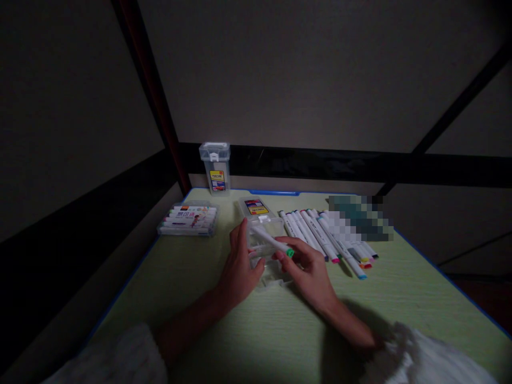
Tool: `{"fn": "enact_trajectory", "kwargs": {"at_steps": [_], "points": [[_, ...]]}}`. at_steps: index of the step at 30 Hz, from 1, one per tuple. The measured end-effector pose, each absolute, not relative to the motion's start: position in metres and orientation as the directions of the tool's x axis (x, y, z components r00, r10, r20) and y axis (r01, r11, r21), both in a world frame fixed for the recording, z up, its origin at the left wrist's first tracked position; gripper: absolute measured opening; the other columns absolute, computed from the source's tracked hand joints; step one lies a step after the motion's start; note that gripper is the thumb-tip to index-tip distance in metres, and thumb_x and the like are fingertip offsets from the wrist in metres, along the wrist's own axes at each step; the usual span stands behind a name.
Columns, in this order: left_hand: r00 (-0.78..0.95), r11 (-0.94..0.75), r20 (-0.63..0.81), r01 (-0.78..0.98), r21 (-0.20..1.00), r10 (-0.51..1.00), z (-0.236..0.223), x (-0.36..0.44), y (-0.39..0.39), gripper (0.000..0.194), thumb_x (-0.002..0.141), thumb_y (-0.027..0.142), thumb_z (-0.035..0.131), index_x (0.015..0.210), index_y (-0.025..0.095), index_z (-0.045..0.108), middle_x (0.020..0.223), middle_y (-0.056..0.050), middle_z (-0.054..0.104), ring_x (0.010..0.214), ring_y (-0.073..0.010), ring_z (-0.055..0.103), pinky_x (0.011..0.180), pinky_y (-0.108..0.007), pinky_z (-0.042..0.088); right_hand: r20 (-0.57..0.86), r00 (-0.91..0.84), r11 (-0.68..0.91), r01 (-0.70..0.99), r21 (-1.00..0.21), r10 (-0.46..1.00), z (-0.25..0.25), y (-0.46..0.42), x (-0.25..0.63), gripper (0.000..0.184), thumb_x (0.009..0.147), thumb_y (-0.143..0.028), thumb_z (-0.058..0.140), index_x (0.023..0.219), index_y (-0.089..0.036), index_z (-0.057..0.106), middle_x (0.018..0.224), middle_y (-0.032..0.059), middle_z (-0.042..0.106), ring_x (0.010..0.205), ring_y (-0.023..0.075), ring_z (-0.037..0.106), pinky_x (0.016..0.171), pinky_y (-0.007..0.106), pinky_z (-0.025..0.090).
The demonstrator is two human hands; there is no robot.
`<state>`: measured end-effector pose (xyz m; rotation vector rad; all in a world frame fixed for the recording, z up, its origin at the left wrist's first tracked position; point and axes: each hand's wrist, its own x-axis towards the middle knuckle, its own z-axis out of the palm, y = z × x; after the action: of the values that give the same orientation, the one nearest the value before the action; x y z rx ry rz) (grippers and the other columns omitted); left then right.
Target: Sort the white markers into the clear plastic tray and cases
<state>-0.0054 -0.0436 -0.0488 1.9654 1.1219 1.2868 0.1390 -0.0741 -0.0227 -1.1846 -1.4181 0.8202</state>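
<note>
A white marker with a green end slants over an open clear plastic case. My right hand pinches it near the green end between thumb and fingers. My left hand is at the left side of the case, thumb in front and index finger stretched up along the side, close to the marker's far end. Its grip appears to be on the case, though part of the contact is hidden. The case's lid, with a yellow and red label, lies folded back toward the far side.
Several white markers with coloured ends lie to the right, beside a blurred-out greenish item. A packed marker set rests at the left. One tall lidded clear box stands at the table's far edge, near the wall.
</note>
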Motion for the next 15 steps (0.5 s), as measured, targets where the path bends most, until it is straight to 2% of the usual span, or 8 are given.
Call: {"fn": "enact_trajectory", "kwargs": {"at_steps": [5,10,15], "points": [[0.202,-0.518,0.478,0.363,0.774,0.855,-0.0504,-0.0058,-0.0422,0.088,0.066,0.004,0.054,0.135,0.028,0.006,0.129,-0.012,0.025,0.098,-0.0179,0.050,0.079,-0.030,0.051,0.340,-0.033,0.332,0.316,-0.889,0.940,-0.0236,-0.0745,0.1388,0.026,0.077,-0.030,0.053,0.100,-0.020,0.061,0.064,-0.0008,0.059,0.056,0.0130,0.050,0.049,0.024,0.040],[0.213,-0.519,0.473,0.361,0.775,0.855,-0.0520,-0.0065,-0.0412,0.088,0.065,0.003,0.053,0.135,0.028,0.005,0.130,-0.012,0.024,0.098,-0.0181,0.049,0.081,-0.032,0.049,0.421,-0.116,0.425,0.449,-0.786,0.900,-0.0221,-0.0757,0.1377,0.028,0.078,-0.029,0.053,0.103,-0.021,0.062,0.067,-0.0001,0.060,0.053,0.0120,0.047,0.050,0.025,0.040],[0.228,-0.518,0.465,0.370,0.772,0.856,-0.0509,-0.0078,-0.0414,0.091,0.062,0.003,0.054,0.135,0.027,0.005,0.130,-0.012,0.024,0.107,-0.0228,0.044,0.083,-0.035,0.047,0.481,-0.218,0.526,0.432,-0.732,0.849,-0.0224,-0.0757,0.1350,0.028,0.080,-0.027,0.053,0.107,-0.022,0.060,0.075,0.0016,0.052,0.063,0.0135,0.050,0.058,0.026,0.043]]}}
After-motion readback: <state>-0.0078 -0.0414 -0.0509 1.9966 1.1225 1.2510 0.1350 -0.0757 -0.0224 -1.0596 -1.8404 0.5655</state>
